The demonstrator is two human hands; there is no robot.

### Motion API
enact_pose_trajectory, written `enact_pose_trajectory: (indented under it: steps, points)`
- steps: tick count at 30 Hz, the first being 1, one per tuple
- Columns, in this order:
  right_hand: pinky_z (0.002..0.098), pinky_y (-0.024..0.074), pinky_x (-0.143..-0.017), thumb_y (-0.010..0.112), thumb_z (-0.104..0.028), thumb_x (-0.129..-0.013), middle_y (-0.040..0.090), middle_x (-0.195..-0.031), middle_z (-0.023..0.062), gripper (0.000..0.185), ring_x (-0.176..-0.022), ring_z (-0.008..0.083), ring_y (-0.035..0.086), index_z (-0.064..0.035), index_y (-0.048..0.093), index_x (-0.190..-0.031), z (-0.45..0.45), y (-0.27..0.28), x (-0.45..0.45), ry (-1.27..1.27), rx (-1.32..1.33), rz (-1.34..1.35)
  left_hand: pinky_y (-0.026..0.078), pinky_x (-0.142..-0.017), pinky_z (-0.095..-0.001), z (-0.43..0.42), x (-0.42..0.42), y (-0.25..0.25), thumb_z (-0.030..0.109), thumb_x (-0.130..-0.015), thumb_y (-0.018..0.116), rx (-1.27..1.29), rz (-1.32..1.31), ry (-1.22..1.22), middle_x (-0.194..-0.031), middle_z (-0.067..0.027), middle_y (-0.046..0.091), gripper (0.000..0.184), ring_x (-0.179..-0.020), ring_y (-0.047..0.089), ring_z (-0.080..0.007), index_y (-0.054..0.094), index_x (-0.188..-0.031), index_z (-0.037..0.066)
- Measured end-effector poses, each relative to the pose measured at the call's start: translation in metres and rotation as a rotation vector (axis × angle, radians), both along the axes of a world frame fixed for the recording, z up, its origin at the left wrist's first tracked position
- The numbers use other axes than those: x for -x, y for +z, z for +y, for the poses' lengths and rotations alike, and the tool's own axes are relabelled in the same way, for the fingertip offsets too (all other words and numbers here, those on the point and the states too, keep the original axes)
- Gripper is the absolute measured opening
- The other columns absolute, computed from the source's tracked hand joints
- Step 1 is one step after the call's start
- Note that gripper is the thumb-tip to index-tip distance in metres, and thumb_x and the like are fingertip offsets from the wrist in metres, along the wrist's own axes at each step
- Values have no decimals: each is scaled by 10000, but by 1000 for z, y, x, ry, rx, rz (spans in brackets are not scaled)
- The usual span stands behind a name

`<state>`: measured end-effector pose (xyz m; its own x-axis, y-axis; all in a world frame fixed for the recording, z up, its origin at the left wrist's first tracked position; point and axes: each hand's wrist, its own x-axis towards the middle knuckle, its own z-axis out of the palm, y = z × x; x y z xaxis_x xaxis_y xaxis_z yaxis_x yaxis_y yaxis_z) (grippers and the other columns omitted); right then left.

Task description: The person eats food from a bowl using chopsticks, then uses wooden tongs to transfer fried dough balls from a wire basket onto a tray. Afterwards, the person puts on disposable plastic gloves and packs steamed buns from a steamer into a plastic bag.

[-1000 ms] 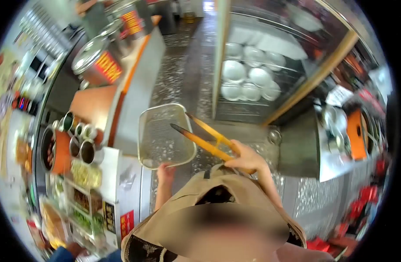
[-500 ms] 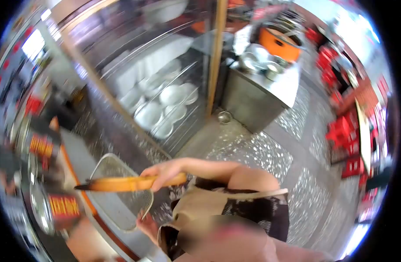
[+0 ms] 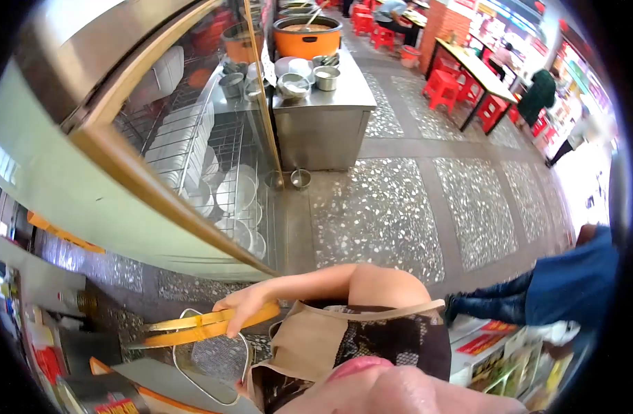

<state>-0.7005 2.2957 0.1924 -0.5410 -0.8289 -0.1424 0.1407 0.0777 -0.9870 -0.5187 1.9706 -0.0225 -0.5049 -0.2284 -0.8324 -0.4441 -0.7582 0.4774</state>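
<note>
My right hand (image 3: 245, 305) is closed around long yellow tongs (image 3: 185, 338). Their two arms spread a little apart and point left, with darker ends. Just below them is a mesh strainer (image 3: 216, 359) with a rounded metal rim, partly covered by the tongs and hand. At the strainer's lower right rim, only a small part of my left hand (image 3: 243, 390) shows; its fingers are mostly hidden. A tan and dark patterned apron (image 3: 296, 338) covers my chest beside both hands.
A wood-framed glass cabinet (image 3: 172, 200) holds white dishes (image 3: 237, 190). Beyond stands a steel counter (image 3: 316, 138) with an orange pot (image 3: 307, 41). A metal bowl (image 3: 300, 179) lies on the floor. Red stools (image 3: 440, 88) surround a table. A person in blue (image 3: 571, 283) is at right.
The view has swung, bringing the cabinet's side, the seating area and a person in blue into sight. The tongs' two arms now show apart; the strainer stays beneath them.
</note>
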Motion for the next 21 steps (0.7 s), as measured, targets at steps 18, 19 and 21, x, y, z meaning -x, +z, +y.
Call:
enact_pose_trajectory:
  steps: [18, 19, 21]
  points:
    - [306, 366, -909, 662, -490, -726, 478, -1193, 121, 813, -1079, 185, 445, 32, 376, -1280, -285, -4, 101, -584, 25, -167, 475, -862, -378, -297, 285, 5, 203, -831, 437, 352, 634, -480, -951, -221, 557, 282, -923, 546, -314, 488, -860, -73]
    - [305, 371, -900, 661, -486, -731, 487, -1174, 112, 795, -1063, 179, 450, 28, 385, -1272, -297, -10, 120, -593, 20, -130, 484, -878, -398, -318, 311, 4, 218, -826, 445, -93, 572, -467, -967, -219, 559, 341, -943, 550, -316, 494, -926, -105]
    - [288, 392, -859, 656, -485, -743, 517, -1109, 83, 769, -1001, 148, 473, 24, 399, -1259, -319, -26, 168, -592, 61, -95, 488, -875, -404, -331, 351, 7, 231, -820, 450, -37, 471, -399, -975, -224, 564, 373, -964, 547, -320, 494, -959, -113]
